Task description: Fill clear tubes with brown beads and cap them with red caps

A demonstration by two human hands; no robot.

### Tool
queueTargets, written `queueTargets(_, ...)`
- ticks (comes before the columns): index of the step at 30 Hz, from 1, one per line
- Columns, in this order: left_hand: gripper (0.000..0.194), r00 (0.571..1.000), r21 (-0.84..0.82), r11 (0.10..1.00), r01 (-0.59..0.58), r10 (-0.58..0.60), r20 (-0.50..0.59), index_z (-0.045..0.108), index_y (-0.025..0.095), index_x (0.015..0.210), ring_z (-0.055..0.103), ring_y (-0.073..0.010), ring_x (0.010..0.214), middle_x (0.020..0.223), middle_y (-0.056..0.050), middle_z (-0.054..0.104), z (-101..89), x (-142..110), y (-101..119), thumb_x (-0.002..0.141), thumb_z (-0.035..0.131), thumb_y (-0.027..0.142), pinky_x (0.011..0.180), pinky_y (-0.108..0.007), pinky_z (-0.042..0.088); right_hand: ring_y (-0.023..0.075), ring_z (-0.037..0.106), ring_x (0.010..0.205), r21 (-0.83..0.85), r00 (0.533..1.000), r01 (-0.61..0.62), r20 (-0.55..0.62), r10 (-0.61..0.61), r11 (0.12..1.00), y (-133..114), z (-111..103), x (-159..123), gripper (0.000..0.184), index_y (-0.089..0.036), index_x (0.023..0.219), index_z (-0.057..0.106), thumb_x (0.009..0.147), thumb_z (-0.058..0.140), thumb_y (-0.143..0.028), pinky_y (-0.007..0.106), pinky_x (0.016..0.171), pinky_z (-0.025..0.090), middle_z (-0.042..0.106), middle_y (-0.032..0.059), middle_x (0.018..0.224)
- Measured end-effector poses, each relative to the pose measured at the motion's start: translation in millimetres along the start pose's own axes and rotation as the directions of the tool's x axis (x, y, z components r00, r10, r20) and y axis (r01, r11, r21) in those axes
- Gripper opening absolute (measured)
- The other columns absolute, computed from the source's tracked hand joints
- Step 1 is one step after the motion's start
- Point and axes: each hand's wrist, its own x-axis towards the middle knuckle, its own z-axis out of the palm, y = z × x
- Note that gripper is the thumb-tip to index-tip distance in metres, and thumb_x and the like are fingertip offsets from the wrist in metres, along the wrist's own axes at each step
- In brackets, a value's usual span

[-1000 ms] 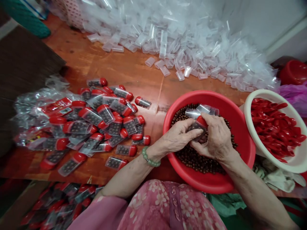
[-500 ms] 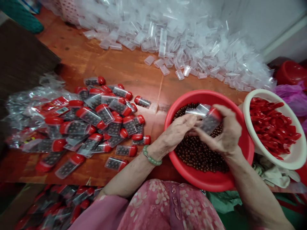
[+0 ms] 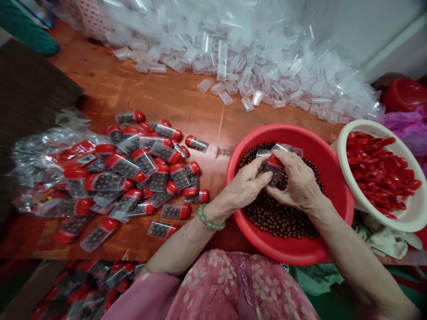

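Over the red basin point(image 3: 336, 195), a clear plastic tube with a red cap point(image 3: 275, 168) and dark balls inside is between my two hands. My right hand point(image 3: 296, 180) has its fingers around the capped end. On the other side, my left hand point(image 3: 245, 186) pinches the tube with thumb and fingers; some fingertips are hidden. Round brown balls point(image 3: 280, 220) fill much of the basin beneath. Just behind my fingers, empty clear tubes point(image 3: 293, 150) rest on the balls.
A cream bowl of red caps point(image 3: 383, 171) stands right of the basin. Filled, red-capped tubes point(image 3: 147, 160) lie piled at left beside crumpled clear bags point(image 3: 36, 151). Empty clear tubes point(image 3: 247, 58) are heaped along the back. More filled tubes point(image 3: 90, 289) show below the table edge.
My right hand has moved left and closed in on my left hand. The capped tube has come left with it and stands more upright. The view has shifted slightly.
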Motion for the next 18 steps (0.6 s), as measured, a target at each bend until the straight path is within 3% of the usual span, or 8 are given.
queueTargets(5, 0.041, 1.0, 0.037, 0.999, 0.02, -0.021, 0.022, 0.062, 0.014, 0.122, 0.063, -0.0235, 0.122, 0.125, -0.01, 0.07, 1.9, 0.2, 2.7, 0.081, 0.064, 0.016, 0.115, -0.04, 0.041, 0.0363, 0.066, 0.12, 0.025, 1.0, -0.019, 0.022, 0.018, 1.0, -2.5, -0.7, -0.6, 0.084, -0.01, 0.154, 0.031, 0.084, 0.07, -0.037, 0.053, 0.098, 0.057, 0.064, 0.0244, 0.132)
queueTargets(12, 0.043, 0.996, -0.083, 0.993, 0.08, -0.077, 0.033, 0.063, 0.015, 0.12, 0.074, -0.023, 0.099, 0.118, -0.012, 0.072, 1.5, -10.9, 9.7, 0.083, 0.074, 0.033, 0.092, -0.036, 0.058, 0.0398, 0.054, 0.135, 0.115, 0.979, -0.176, 0.128, 0.161, 0.978, 4.0, -22.6, -3.2, 0.105, -0.015, 0.159, 0.024, 0.079, 0.075, -0.06, 0.06, 0.107, 0.049, 0.053, 0.0246, 0.147)
queueTargets(14, 0.041, 0.998, -0.005, 0.999, 0.049, -0.049, -0.033, 0.064, 0.016, 0.118, 0.074, -0.0228, 0.096, 0.113, -0.01, 0.075, -4.2, -21.9, 18.3, 0.084, 0.075, 0.035, 0.091, -0.036, 0.058, 0.0381, 0.055, 0.134, 0.07, 0.96, -0.271, 0.087, 0.265, 0.96, 9.5, -35.8, -10.6, 0.095, -0.018, 0.156, 0.034, 0.08, 0.075, -0.058, 0.058, 0.107, 0.05, 0.056, 0.022, 0.145)
queueTargets(16, 0.036, 0.979, 0.176, 0.984, 0.001, 0.035, -0.203, 0.065, 0.02, 0.118, 0.074, -0.0221, 0.096, 0.11, -0.006, 0.077, -19.4, -36.0, 30.4, 0.086, 0.074, 0.034, 0.094, -0.036, 0.059, 0.035, 0.059, 0.129, 0.024, 0.934, -0.358, 0.017, 0.357, 0.934, 17.3, -51.3, -22.7, 0.075, -0.02, 0.149, 0.046, 0.086, 0.072, -0.051, 0.055, 0.107, 0.05, 0.062, 0.0186, 0.139)
queueTargets(18, 0.031, 0.892, 0.45, 0.893, 0.006, 0.198, -0.406, 0.067, 0.026, 0.117, 0.073, -0.0221, 0.101, 0.112, -0.002, 0.076, -47.4, -50.5, 43.9, 0.087, 0.071, 0.033, 0.098, -0.038, 0.058, 0.0318, 0.062, 0.125, -0.017, 0.891, -0.454, -0.018, 0.454, 0.891, 30.2, -68.0, -39.1, 0.058, -0.021, 0.143, 0.053, 0.092, 0.065, -0.046, 0.051, 0.108, 0.051, 0.066, 0.0163, 0.133)
